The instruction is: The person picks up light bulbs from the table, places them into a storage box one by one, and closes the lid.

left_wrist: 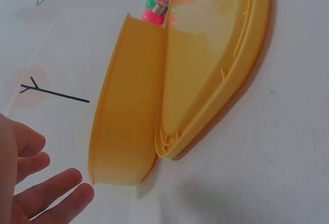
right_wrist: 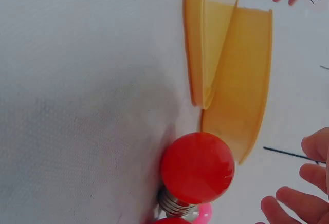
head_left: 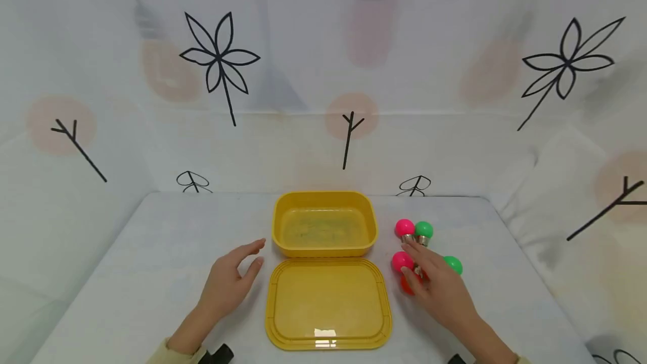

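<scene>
Small coloured light bulbs with metal screw bases lie in a cluster right of a yellow box. They include a pink bulb [head_left: 405, 227], a green bulb [head_left: 424, 230] and a red bulb [right_wrist: 198, 167]. Over this cluster is my right hand [head_left: 445, 291], its fingers spread and partly hiding some bulbs; no bulb shows in its grasp. The yellow box [head_left: 323, 252] has its open top up, and its lid [head_left: 328, 302] lies flat just in front. Left of both, my left hand [head_left: 227, 282] holds nothing, its thumb and fingers apart.
A white cloth covers the table [head_left: 151, 274]. Behind and at the sides hangs a pale curtain [head_left: 303, 145] with black plant drawings. Another green bulb [head_left: 453, 264] lies right of the cluster, beside my right hand.
</scene>
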`<state>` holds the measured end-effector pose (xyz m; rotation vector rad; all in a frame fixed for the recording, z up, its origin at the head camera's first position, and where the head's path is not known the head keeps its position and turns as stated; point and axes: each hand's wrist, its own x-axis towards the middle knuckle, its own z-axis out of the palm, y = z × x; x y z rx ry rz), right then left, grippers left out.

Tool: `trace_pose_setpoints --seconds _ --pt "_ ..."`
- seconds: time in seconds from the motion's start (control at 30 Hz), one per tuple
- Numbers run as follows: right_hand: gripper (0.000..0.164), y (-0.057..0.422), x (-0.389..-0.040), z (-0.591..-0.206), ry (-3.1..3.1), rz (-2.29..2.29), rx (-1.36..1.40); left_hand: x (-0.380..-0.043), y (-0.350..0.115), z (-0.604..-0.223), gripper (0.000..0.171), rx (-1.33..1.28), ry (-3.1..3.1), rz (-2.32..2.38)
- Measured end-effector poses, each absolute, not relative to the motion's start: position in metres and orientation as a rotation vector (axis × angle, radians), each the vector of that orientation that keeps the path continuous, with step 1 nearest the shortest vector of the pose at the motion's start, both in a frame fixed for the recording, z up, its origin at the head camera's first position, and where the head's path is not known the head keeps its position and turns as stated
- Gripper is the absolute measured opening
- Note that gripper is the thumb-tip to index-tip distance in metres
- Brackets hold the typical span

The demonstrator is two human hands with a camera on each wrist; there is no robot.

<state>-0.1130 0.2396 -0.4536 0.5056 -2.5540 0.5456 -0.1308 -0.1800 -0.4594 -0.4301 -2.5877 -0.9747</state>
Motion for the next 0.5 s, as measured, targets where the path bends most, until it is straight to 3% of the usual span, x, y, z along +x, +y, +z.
trace_pose_setpoints --seconds 0.27,0.5 --pt "0.063 0.241 -0.119 -0.453 -2.519 0.752 0.469 -0.145 -0.183 -0.464 0.035 -0.325 -2.595 -1.214" --pt "0.055 0.242 -0.124 -0.454 -2.537 0.814 0.377 -0.158 -0.182 -0.468 0.033 -0.236 -2.625 -1.311"
